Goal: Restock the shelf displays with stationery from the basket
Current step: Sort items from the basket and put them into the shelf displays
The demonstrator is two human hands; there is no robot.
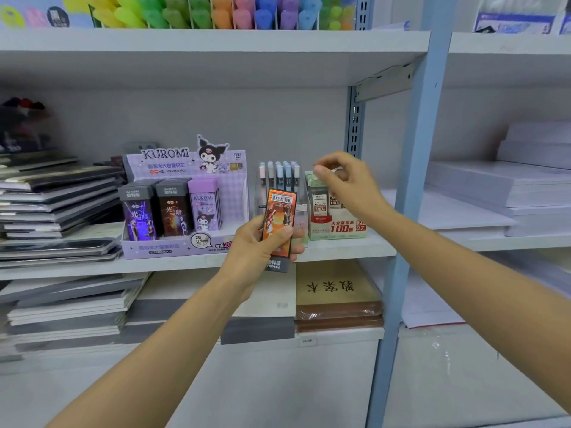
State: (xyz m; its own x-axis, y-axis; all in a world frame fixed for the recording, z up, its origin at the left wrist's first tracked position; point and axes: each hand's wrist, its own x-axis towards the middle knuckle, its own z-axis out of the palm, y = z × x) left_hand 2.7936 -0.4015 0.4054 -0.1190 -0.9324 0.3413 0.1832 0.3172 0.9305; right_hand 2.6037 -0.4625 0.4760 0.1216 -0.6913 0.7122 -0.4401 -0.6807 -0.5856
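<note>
Left hand [259, 251] grips an orange lead case [278, 223], upside down, just before the shelf [340, 247] edge. Your right hand [349, 186], at 1 o'clock, hovers with fingers curled over the green refill box [336, 227]; whether it pinches anything, cannot tell. Placing step, likely. Kuromi display [173, 248] at 9 o'clock holds similar cases: turn yours upright, then slot it in. Basket not in view.

The Kuromi display box [235, 194] is showing lilac diamond checks; the lead case [279, 213] is showing orange, its cap grey.

Bare shelf [381, 244] right of lead box [338, 225], post [417, 168] beyond
</note>
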